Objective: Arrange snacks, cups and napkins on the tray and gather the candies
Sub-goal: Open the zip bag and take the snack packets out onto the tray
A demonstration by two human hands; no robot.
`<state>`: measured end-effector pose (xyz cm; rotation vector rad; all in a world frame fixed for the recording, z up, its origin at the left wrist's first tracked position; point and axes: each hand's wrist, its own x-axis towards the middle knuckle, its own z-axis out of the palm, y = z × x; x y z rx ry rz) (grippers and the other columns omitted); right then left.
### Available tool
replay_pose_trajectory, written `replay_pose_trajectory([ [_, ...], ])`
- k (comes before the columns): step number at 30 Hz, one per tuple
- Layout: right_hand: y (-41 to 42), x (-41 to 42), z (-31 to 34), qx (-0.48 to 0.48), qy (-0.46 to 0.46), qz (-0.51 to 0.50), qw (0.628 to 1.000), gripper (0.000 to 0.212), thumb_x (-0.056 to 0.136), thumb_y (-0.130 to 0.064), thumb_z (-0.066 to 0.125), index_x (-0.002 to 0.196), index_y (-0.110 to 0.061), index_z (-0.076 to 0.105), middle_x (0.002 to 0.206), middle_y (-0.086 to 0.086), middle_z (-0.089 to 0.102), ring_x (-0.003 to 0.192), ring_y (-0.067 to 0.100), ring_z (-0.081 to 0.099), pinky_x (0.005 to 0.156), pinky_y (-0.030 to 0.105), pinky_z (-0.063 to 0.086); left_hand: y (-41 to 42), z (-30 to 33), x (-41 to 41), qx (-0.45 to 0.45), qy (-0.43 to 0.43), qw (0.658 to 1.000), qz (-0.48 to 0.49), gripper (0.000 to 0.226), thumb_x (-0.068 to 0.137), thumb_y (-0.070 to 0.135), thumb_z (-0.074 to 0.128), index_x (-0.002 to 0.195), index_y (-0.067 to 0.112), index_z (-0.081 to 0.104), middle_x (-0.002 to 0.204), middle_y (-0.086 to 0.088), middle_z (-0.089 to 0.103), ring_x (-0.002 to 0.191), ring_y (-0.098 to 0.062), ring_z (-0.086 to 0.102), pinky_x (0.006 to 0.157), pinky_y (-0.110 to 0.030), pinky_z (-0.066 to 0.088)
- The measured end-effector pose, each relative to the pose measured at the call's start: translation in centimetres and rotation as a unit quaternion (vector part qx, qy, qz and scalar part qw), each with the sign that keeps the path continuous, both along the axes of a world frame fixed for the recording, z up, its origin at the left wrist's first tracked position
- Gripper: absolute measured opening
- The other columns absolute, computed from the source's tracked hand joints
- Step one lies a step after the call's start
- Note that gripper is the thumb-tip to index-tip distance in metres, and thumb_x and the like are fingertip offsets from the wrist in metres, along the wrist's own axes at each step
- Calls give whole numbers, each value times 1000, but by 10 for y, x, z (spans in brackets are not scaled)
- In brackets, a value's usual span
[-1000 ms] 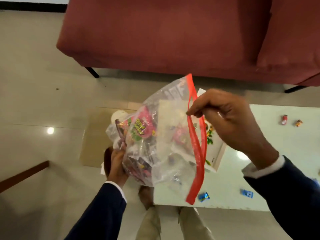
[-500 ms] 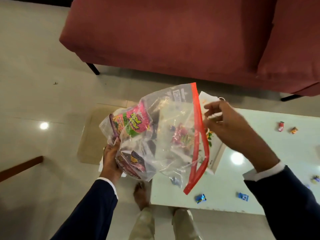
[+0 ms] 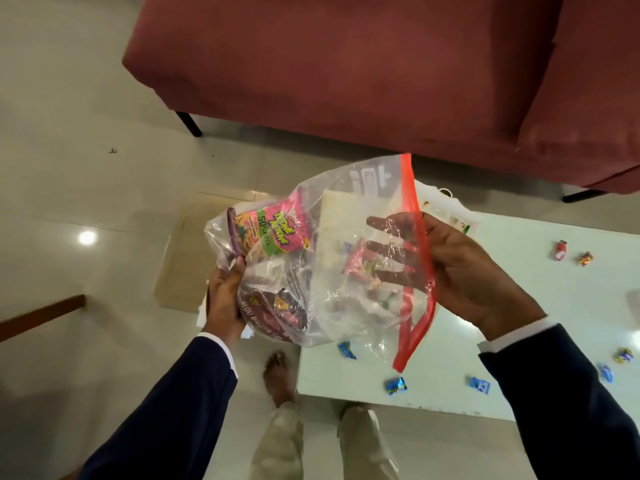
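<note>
Snacks sit bundled in a clear zip bag [image 3: 346, 271] held up over the near corner of the white table [image 3: 519, 323], with the red sofa [image 3: 346, 81] behind. His left hand [image 3: 225, 299] grips the bag's bottom from outside, bunched around a dark packet [image 3: 273, 313], while his right hand [image 3: 460, 271] has slipped through the red zip mouth [image 3: 415, 271], fingers [image 3: 388, 251] spread flat inside, clutching nothing as far as I can see. I'd say he should keep the mouth tilted up, pinch one packet, the pink one [image 3: 277, 230] say, and draw it out slowly so nothing spills. Loose candies [image 3: 396, 385] lie scattered on the table, ungathered.
</note>
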<state>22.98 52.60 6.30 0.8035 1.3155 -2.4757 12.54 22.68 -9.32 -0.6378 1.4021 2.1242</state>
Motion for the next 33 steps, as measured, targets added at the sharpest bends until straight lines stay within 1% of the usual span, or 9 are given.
replay_pose_trajectory([
  [5, 0, 0, -30, -63, -37, 129, 989, 48, 97, 5, 47, 144, -3, 43, 140, 27, 55, 123, 47, 57, 98, 49, 54, 5, 4, -1, -20, 11, 999, -32, 29, 100, 23, 62, 128, 15, 66, 128, -24, 66, 116, -49, 63, 98, -74, 45],
  [7, -4, -11, -49, -35, -123, 89, 988, 42, 102, 1, 40, 144, -4, 43, 142, 30, 50, 120, 41, 60, 104, 49, 50, 8, 7, 0, -21, 19, 998, -61, 26, 100, 22, 62, 125, 16, 67, 123, -21, 70, 112, -45, 67, 94, -67, 52],
  [10, -17, -50, -66, 99, -110, 113, 982, 32, 99, 4, 46, 129, -6, 48, 116, 22, 63, 88, 27, 72, 76, 35, 61, 11, 8, 1, -13, 32, 996, -85, 30, 99, 24, 65, 126, 13, 67, 120, -21, 72, 107, -43, 70, 90, -60, 57],
  [14, -27, -79, -78, 261, -75, 205, 940, 54, 83, -8, 74, 133, -11, 53, 109, 6, 62, 96, 20, 65, 81, 34, 53, 8, 4, 2, 15, 17, 995, -95, 35, 100, 22, 62, 133, 11, 62, 126, -19, 69, 113, -41, 68, 94, -57, 55],
  [16, -32, -78, -83, 328, -62, 273, 902, 30, 80, -16, 69, 109, -20, 64, 104, -1, 65, 83, -3, 64, 78, 20, 55, 6, 2, 4, 26, 10, 994, -109, 29, 101, 20, 59, 129, 15, 66, 123, -16, 71, 111, -38, 69, 94, -56, 56],
  [20, -50, -72, -87, 300, -62, 162, 938, 21, 81, 9, 68, 83, -12, 70, 87, 7, 70, 84, 21, 67, 80, 38, 57, 8, 5, 8, 6, 36, 991, -128, 22, 103, 23, 56, 116, 22, 74, 113, -10, 76, 97, -30, 75, 81, -49, 62],
  [24, -54, -66, -81, 278, -56, 121, 951, 22, 83, 19, 60, 101, 8, 63, 86, 11, 69, 81, 27, 67, 72, 41, 57, 8, 5, 6, -74, 60, 990, -105, 32, 101, 41, 55, 119, 22, 73, 111, -14, 76, 60, -18, 72, 55, -31, 59],
  [29, -36, -40, -65, 230, -64, 46, 970, 18, 79, 0, 76, 87, -6, 61, 92, 10, 69, 77, 23, 70, 68, 39, 61, 10, 3, 1, -99, 85, 989, -76, 37, 100, 45, 57, 121, 17, 70, 113, -19, 74, 69, -28, 71, 66, -42, 60],
  [33, 14, -9, -49, 248, -58, 66, 965, 59, 74, -31, 81, 121, -5, 57, 113, 16, 69, 93, 31, 72, 76, 44, 62, 1, 2, -8, -113, 61, 991, 31, 25, 100, 38, 61, 108, 19, 76, 103, -11, 79, 84, -27, 76, 71, -40, 62],
])
